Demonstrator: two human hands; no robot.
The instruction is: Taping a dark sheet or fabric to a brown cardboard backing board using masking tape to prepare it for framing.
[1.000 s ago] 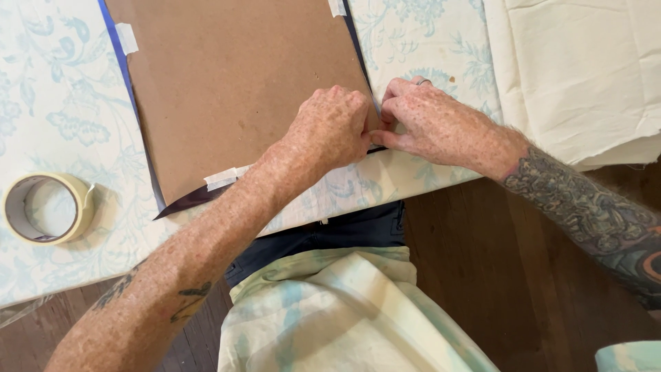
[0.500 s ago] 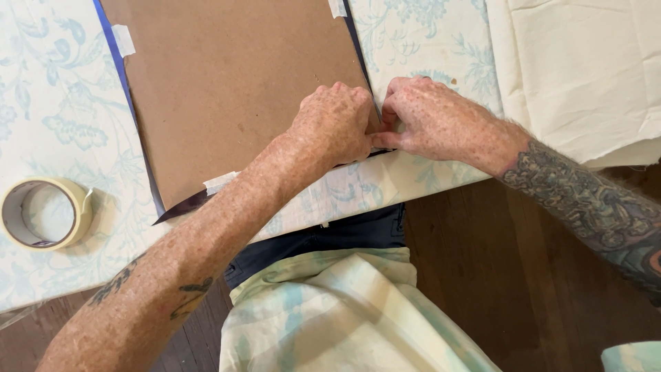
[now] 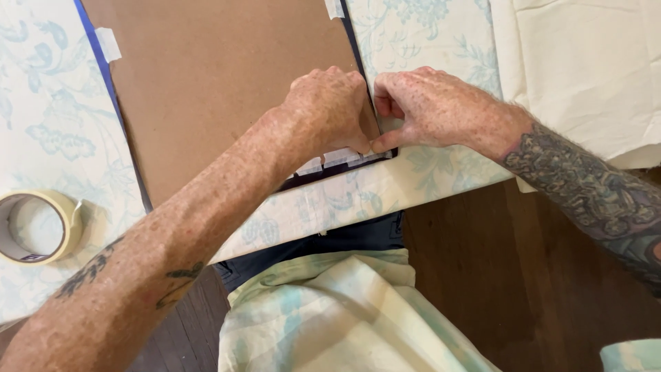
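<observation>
Both our hands, left hand [image 3: 327, 110] and right hand [image 3: 434, 110], pinch a tape strip [image 3: 342, 157] onto the brown backing board [image 3: 220, 76] at frame centre. Taping that corner looks underway; next we likely need firm smoothing pressure.

table [image 3: 427, 186] under pale floral cloth; on it: brown backing board [image 3: 220, 83], tape roll [image 3: 34, 227], cream fabric [image 3: 585, 69].

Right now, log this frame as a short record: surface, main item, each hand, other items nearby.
surface: table with pale blue floral cloth
main item: brown backing board on a dark blue frame edge, tape tabs at its sides
left hand: left hand pressing a tape strip at the board's near corner
right hand: right hand, thumb on the same strip
nearby: tape roll, cream cloth
</observation>
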